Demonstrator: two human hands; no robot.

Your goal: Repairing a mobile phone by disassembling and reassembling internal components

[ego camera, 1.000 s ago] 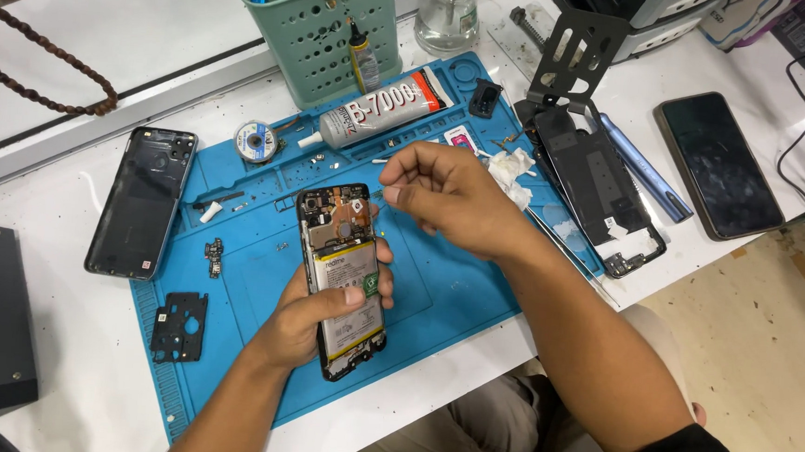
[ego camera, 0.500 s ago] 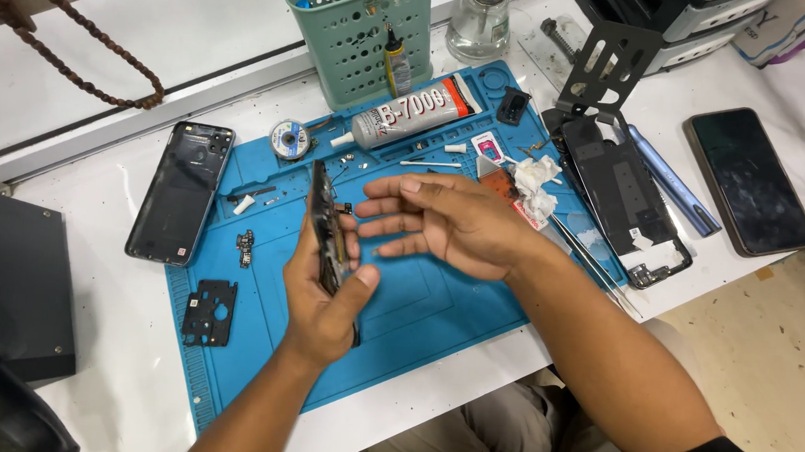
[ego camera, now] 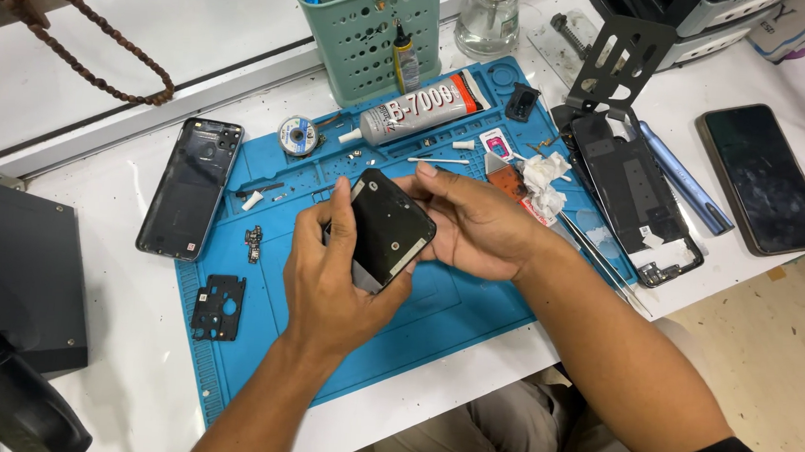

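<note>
Both of my hands hold an opened smartphone (ego camera: pixel 386 227) above the blue repair mat (ego camera: pixel 472 314), its dark screen side turned up toward me. My left hand (ego camera: pixel 329 277) grips it from the left and below, thumb along its left edge. My right hand (ego camera: pixel 477 226) holds its right side, fingers curled over the top edge. The phone's inner side is hidden.
On the mat lie a grey glue tube (ego camera: pixel 417 111), a solder wick spool (ego camera: pixel 297 137), a small black bracket (ego camera: pixel 218 306), crumpled tissue (ego camera: pixel 545 181) and tweezers (ego camera: pixel 605 257). A back cover (ego camera: pixel 190 188) lies left, a green basket (ego camera: pixel 363 28) behind, another phone frame (ego camera: pixel 632 198) and a dark phone (ego camera: pixel 764 178) right.
The phone lay open side up, was tipped on edge, and now is turned over with its screen side up. My right hand moved from above it to grip its right side.
</note>
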